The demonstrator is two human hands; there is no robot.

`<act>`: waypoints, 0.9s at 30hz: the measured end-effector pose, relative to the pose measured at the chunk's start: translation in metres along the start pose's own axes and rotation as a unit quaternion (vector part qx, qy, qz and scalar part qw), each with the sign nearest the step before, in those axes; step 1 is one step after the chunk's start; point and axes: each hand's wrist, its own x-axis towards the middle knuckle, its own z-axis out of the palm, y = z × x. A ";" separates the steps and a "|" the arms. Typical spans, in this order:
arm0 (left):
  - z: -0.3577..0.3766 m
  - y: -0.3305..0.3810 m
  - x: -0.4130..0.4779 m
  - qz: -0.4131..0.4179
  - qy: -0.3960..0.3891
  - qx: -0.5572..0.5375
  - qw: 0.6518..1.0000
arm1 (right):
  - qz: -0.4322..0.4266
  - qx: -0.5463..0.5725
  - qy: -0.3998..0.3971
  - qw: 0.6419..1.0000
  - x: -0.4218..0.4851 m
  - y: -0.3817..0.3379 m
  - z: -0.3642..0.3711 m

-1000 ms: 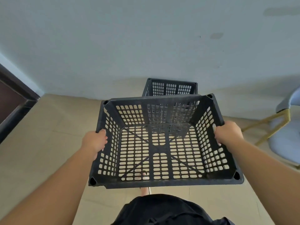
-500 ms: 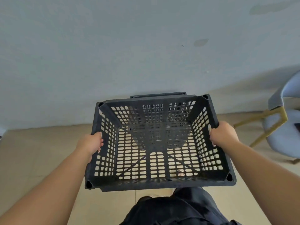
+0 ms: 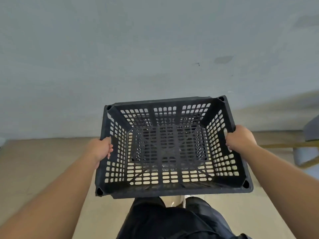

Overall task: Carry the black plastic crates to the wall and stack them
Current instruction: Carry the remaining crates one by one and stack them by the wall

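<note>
Crate [image 3: 170, 150], apparently aloft, in both hands [image 3: 101, 149] [image 3: 241, 139]

In the middle the held crate [image 3: 172, 188], above the floor [image 3: 34, 169] and close before the wall [image 3: 120, 57]. On its left side the left grip [image 3: 101, 149], on its right side the right grip [image 3: 240, 139]. Directly under it a lower crate [image 3: 151, 135], seen only through the bottom grid. At far right a chair [image 3: 310, 133], near the wall.

Arms extended, left hand [image 3: 101, 149] and right hand [image 3: 240, 140] grip the crate [image 3: 172, 189].
</note>
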 end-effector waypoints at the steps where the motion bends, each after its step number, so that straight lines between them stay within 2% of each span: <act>1: 0.003 0.006 0.009 0.000 -0.003 0.002 1.000 | 0.002 0.002 0.000 1.000 0.008 -0.005 0.001; 13: 0.024 0.062 0.121 0.022 -0.023 0.041 0.999 | 0.034 -0.040 0.041 0.998 0.078 -0.062 0.031; 27: 0.075 0.072 0.183 -0.020 -0.043 0.033 0.998 | 0.076 -0.056 0.011 0.995 0.150 -0.070 0.061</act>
